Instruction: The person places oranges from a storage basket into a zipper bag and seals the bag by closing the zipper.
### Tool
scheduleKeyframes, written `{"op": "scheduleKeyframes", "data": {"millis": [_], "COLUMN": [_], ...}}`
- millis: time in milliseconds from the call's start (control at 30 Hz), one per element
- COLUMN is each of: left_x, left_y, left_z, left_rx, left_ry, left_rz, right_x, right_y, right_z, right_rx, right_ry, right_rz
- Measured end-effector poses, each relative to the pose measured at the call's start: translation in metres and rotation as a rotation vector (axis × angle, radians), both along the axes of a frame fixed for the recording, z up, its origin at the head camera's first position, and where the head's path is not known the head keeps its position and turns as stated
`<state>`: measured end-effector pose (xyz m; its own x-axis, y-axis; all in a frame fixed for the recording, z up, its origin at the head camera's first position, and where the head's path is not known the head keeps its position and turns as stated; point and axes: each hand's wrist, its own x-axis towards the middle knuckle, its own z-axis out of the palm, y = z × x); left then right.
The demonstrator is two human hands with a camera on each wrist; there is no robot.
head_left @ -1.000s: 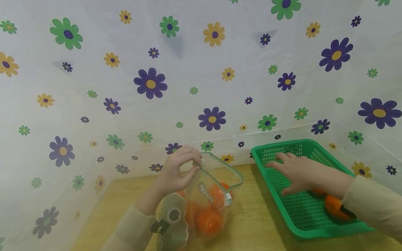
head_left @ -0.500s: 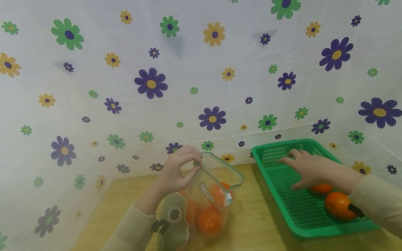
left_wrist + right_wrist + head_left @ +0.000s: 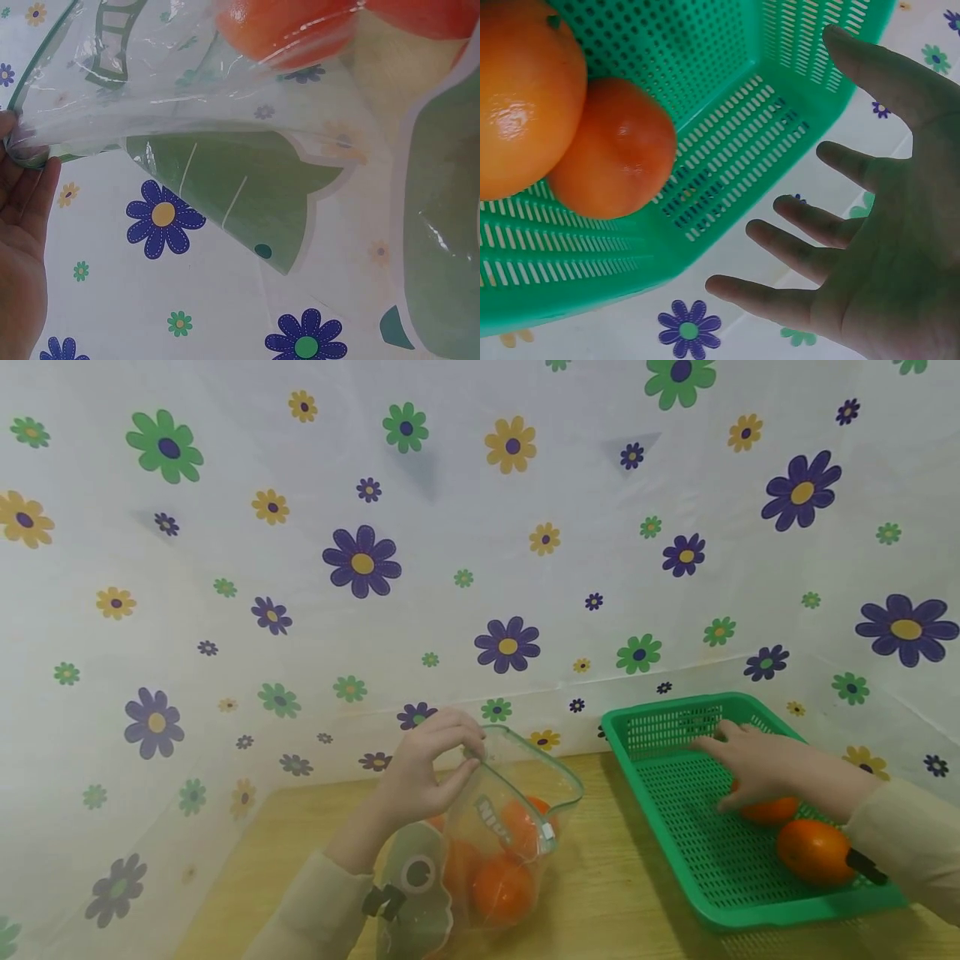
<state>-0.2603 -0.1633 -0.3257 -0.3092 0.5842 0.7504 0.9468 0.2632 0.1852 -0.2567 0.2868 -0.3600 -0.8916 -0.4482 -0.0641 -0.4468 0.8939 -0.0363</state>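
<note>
My left hand (image 3: 423,768) pinches the rim of a clear zip bag (image 3: 491,818) with a green edge and a printed green cartoon figure. The bag stands with its mouth apart, and several oranges (image 3: 502,889) show through its side. In the left wrist view, thumb and fingertips grip the bag's corner. Over the green plastic basket (image 3: 662,831), my right hand (image 3: 772,768) hovers with spread fingers, holding nothing. Two oranges lie in the basket: one (image 3: 771,812) partly hidden beneath the hand, the other (image 3: 813,852) nearer the sleeve. The right wrist view shows both oranges (image 3: 615,150) apart from the fingers.
Both things stand on a wooden tabletop (image 3: 600,852), the basket to the right of the bag. Behind and at the sides hangs a white sheet (image 3: 450,502) printed with flowers. A dark strap sits at each sleeve.
My right hand has moved rightward over the basket, toward the oranges, uncovering more of the nearer one. The left hand and the bag have stayed in place.
</note>
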Motion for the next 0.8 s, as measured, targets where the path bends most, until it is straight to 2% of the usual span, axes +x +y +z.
{"op": "scheduleKeyframes", "data": {"millis": [333,800], "left_x": [0.001,0.0], "left_y": [0.001,0.0], "left_z": [0.001,0.001], "left_rx": [-0.012,-0.015], "left_ry": [0.012,0.002], "left_rz": [-0.003,-0.005], "right_x": [0.001,-0.005], "right_y": [0.01,0.031], "right_z": [-0.003,-0.016], "right_rx": [0.006,-0.01], "right_ry": [-0.041,-0.089], "right_rz": [-0.049,-0.102]}}
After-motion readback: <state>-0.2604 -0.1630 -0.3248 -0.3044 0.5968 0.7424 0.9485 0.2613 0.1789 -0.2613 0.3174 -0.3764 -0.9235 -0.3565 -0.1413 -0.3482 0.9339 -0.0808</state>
